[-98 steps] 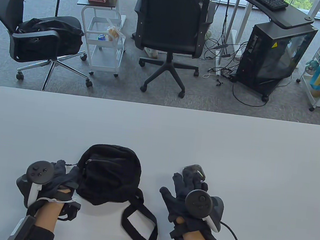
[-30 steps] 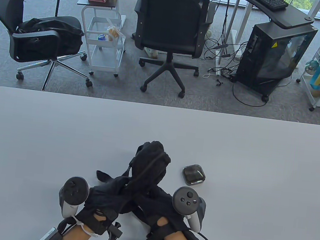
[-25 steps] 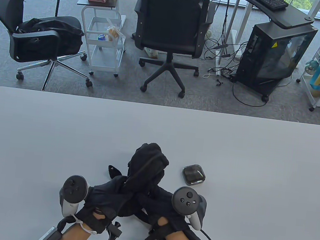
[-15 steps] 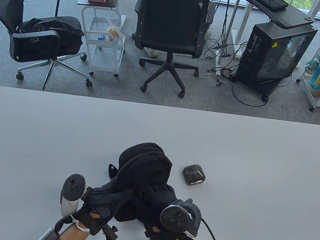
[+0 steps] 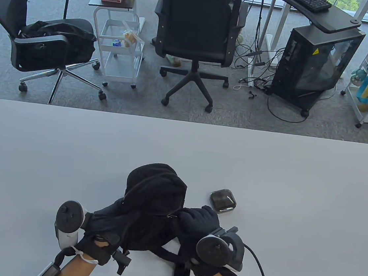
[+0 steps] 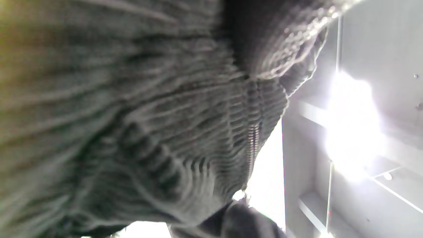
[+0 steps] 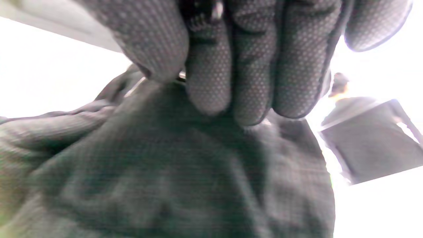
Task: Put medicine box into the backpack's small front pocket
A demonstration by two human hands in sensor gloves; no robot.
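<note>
The black backpack lies on the white table near the front edge. My left hand grips its near left side, fingers buried in the fabric. My right hand is closed at the bag's right side and pinches a small metal zipper pull. The right wrist view shows my fingertips clamped on that pull above the bag's cloth. The medicine box, small, dark and translucent, sits on the table just right of the bag, apart from both hands; it also shows in the right wrist view. The left wrist view is filled by blurred backpack fabric.
A backpack strap trails on the table between my wrists. A cable runs from my right wrist. Office chairs, a cart and a computer tower stand on the floor beyond the table's far edge.
The backpack has been turned and laid down, shifting left. My right hand moved from the bag's near side to its right side and now pinches the zipper pull. My left hand shifted left.
</note>
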